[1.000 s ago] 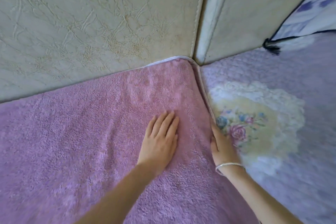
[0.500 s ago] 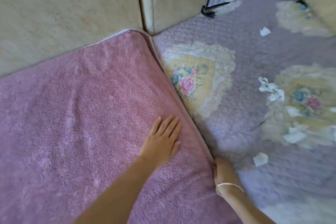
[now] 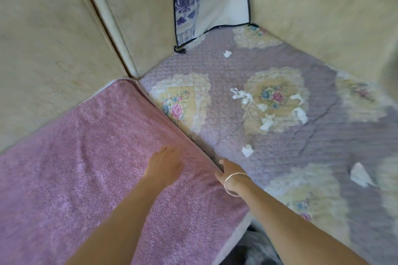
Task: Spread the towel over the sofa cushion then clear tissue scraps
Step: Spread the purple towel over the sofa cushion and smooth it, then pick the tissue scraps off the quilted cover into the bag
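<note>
Left hand (image 3: 164, 166) presses flat, fingers together, anchoring the pink towel (image 3: 86, 168); right hand (image 3: 228, 171) at three o'clock tucks its edge, fingers hidden, state untellable.

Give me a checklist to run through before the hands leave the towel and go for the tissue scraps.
1. Towel lies flat over the cushion: ok.
2. Towel edge tucked at the seam by the right hand: cannot tell, the hand hides it.
3. Left hand empty, resting on the towel: ok.
4. Tissue scraps cleared from the quilt: not ok, several lie scattered.
5. Nearest scrap unobstructed: ok.
</note>
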Tool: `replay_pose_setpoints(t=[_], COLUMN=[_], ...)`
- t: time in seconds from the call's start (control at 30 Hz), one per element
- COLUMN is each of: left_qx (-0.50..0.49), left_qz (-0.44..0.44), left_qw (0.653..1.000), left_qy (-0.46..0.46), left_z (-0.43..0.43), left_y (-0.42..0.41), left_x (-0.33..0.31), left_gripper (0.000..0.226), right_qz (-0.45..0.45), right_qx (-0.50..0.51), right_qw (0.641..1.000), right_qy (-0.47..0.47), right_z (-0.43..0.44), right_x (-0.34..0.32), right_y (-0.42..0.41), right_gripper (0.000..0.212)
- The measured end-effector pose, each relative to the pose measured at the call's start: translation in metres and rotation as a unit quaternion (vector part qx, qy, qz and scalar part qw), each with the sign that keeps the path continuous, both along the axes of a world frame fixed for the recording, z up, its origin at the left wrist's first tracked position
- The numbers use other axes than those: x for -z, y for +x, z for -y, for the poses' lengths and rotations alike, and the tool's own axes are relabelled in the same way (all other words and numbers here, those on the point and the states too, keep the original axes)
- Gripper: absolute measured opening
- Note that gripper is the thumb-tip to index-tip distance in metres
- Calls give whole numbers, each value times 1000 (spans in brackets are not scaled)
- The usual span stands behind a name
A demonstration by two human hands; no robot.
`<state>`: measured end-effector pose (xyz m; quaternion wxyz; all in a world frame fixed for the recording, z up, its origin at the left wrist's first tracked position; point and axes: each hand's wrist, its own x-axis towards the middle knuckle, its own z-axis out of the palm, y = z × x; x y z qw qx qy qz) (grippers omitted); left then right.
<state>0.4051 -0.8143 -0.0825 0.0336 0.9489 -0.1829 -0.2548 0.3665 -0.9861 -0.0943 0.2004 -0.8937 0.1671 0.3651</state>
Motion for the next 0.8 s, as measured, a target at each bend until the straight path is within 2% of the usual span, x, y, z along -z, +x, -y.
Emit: replay_pose_setpoints(t=[0.23,0.33,0.47,0.8], left_qx=[-104,-77,-90,2], left_qz=[-19,-13,-29,-22], left_qw=[984,980,964,948], left_qy=[-141,-181,-248,-316], left_z=[24,50,80,182], left_y=[-52,-74,-89,-119], left_x=[-115,-169,-200,-256], left_gripper=[46,43,49,52], right_qz=[61,99,142,218], right_qx=[80,132,176,277], right_qw=[993,985,973,934], right_qy=[57,57,52,60], right_z=[20,42,64,150], right_x=[-124,-175,-212,-270], right_y=[-76,-112,-137,-191], right_gripper=[55,56,55,56])
